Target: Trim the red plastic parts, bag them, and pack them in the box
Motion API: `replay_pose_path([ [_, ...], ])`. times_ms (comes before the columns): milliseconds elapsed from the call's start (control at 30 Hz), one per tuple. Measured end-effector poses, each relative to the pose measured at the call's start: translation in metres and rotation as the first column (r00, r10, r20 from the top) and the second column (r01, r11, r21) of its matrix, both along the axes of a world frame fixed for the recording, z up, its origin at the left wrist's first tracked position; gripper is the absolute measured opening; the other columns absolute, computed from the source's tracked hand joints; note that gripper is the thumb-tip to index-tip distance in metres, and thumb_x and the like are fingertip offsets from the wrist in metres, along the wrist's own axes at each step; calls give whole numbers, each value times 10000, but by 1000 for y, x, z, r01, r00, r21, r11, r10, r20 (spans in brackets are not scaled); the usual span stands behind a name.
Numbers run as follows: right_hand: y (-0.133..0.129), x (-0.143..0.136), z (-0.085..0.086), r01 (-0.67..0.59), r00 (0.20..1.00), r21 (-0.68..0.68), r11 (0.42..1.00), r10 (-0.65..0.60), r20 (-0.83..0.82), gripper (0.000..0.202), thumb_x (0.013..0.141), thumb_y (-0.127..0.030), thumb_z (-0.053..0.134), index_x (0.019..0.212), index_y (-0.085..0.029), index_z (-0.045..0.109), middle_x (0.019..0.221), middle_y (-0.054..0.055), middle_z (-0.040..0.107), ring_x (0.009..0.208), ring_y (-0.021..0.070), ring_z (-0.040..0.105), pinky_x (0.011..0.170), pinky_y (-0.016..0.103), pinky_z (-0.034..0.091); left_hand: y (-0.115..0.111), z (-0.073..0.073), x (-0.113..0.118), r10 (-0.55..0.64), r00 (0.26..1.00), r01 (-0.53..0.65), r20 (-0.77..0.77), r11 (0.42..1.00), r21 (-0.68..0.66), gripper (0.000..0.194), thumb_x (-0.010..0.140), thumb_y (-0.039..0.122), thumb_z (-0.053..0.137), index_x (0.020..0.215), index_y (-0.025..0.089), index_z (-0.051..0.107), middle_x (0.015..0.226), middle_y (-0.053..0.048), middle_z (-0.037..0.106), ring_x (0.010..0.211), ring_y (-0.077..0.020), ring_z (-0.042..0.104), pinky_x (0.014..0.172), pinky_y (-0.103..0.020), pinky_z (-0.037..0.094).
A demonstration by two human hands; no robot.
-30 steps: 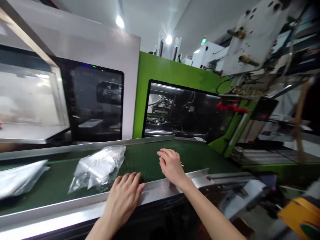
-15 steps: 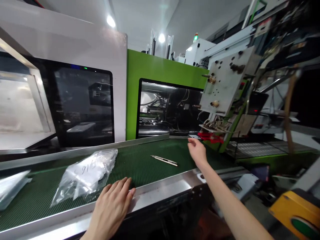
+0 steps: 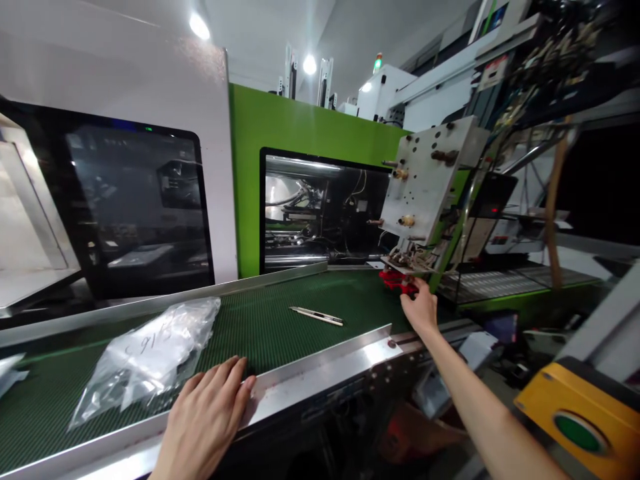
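Note:
My left hand (image 3: 207, 407) lies over the near metal rail (image 3: 320, 370) of the green conveyor belt, fingers spread and nothing held. At the belt's far right end, my right hand (image 3: 421, 307) has its fingers closed on a red part (image 3: 397, 281) at the bottom of the robot arm's metal plate (image 3: 420, 183). A slim pale cutter-like tool (image 3: 316, 316) rests on the belt between the hands. Left of it lies a clear plastic bag (image 3: 150, 350) with handwriting on it.
Behind the belt (image 3: 260, 327) stands a green and white machine (image 3: 245, 173) with dark windows. A yellow box with a green button (image 3: 580, 430) is at the lower right. Part of another bag (image 3: 13, 373) shows at the left edge.
My right hand has moved right from above the belt and reached the red part. My left hand still rests on the rail. The view has shifted somewhat to the right.

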State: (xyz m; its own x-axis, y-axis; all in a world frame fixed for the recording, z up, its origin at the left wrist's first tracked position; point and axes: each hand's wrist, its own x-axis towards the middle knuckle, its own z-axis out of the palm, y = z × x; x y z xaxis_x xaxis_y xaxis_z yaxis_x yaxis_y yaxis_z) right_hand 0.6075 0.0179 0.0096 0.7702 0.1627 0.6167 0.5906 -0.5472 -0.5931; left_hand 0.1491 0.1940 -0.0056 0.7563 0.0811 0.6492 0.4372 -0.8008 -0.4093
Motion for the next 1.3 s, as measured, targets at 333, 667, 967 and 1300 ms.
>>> replay_pose_path([
  [333,4,-3,2,55,998,-199,978,-51,25,448,933,-422,584,1306,-182,519,1303,99,541,1143,244,554,971,482,471,-3,2,2,-1,1000,1,26,1000,-6,456,1035,311,261,1028,167,694,1105,-77,737,951,-252,697,736,-391,492],
  [667,-1,-15,0,123,990,-429,895,-140,-7,415,944,-411,575,1284,-177,535,1260,95,570,1085,222,589,922,449,512,3,-9,2,37,999,-34,24,995,-99,397,1024,369,326,1103,185,670,1162,-53,715,988,-243,677,778,-407,479],
  [967,-16,-31,10,52,998,-734,677,-14,58,336,943,-392,581,1209,-185,589,1249,87,581,1107,221,578,951,460,496,0,-7,3,55,998,-47,37,982,-184,406,1027,387,318,1140,177,647,1168,-55,710,999,-241,672,804,-413,478],
  [1300,34,-24,21,53,993,-820,570,56,104,364,946,-376,584,1245,-170,563,1229,89,588,1074,214,600,900,431,532,-5,-6,4,82,995,-61,57,951,-302,376,1021,380,340,1118,172,638,1141,-77,713,984,-257,671,819,-421,461],
])
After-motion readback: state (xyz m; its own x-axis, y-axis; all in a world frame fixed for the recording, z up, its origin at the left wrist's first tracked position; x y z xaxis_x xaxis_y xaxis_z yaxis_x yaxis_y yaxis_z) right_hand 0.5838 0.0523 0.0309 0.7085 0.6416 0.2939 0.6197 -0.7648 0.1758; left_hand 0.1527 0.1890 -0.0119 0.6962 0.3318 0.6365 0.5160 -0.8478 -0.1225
